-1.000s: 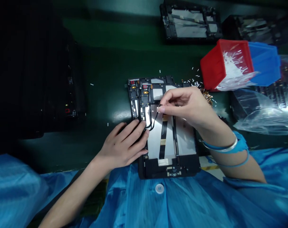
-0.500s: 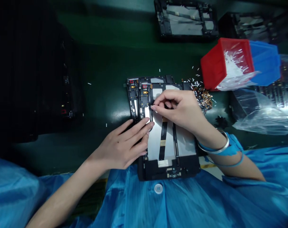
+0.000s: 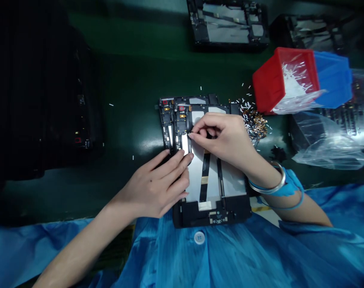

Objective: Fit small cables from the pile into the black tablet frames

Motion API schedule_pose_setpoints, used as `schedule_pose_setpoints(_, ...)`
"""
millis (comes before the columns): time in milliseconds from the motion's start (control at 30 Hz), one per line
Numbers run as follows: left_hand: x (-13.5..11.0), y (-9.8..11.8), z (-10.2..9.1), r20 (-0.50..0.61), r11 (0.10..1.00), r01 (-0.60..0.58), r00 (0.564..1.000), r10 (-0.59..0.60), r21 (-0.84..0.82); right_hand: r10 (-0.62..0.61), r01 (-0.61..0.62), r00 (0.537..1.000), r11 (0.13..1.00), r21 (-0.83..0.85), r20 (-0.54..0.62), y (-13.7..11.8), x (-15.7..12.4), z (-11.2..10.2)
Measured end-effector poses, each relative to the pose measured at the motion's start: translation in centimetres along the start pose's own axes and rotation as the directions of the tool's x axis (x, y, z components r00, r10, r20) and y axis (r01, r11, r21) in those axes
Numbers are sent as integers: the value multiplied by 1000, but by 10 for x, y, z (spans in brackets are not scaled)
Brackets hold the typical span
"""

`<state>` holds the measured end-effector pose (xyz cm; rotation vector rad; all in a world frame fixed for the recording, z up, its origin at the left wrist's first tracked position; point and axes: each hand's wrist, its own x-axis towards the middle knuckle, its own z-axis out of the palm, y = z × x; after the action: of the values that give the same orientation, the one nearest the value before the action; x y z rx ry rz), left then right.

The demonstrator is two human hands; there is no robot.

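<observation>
An opened tablet point(image 3: 230, 176), its inside facing up, lies in front of me on top of a second opened tablet point(image 3: 165, 116) that shows along its left and top edges. My left hand point(image 3: 158, 186) rests on the upper tablet's left edge with fingers spread, its fingertips beside a thin black cable point(image 3: 191, 149). Thumb and index finger of my right hand point(image 3: 221, 136) are pinched at the cable's upper end, just right of a white strip point(image 3: 185, 143). The pinch itself is mostly covered. A black flat ribbon point(image 3: 205, 176) runs down the silver middle.
Right of the tablets lies a pile of small gold-and-black parts point(image 3: 257, 125) with scattered white slips. Behind it stand a red bin point(image 3: 267, 84) holding white pieces and a blue bin point(image 3: 333, 78). Clear plastic bags point(image 3: 329, 140) lie far right. More opened tablets point(image 3: 227, 24) sit at the back.
The view has shifted slightly. My right hand's pinch stays at nearly the same spot on the tablet, and my left fingers have moved only a little along its edge.
</observation>
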<state>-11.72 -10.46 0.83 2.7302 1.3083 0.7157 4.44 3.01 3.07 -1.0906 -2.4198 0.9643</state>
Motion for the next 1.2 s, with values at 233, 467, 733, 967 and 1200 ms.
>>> schedule_pose_setpoints(233,14,4,3,-78,995,56,996,-50,78,-41,29,998,979,-202,-56,-10,-5,-5)
schedule_pose_setpoints(467,12,-1,1,-202,937,347,916,-345,-26,34,-141,925,956,-258,-377,5,-59,-37)
schedule_pose_setpoints(733,-22,81,10,-31,618,726,641,-767,-302,369,-398,917,880,-260,-154,28,-117,-19)
schedule_pose_setpoints(967,-3,83,-26,-88,504,713,534,-841,-488,253,-223,967,894,388,-27,18,-84,-26)
schedule_pose_setpoints(1200,66,-86,-39,-452,510,509,244,-858,-694,189,-13,921,889,458,-341,53,-61,-39)
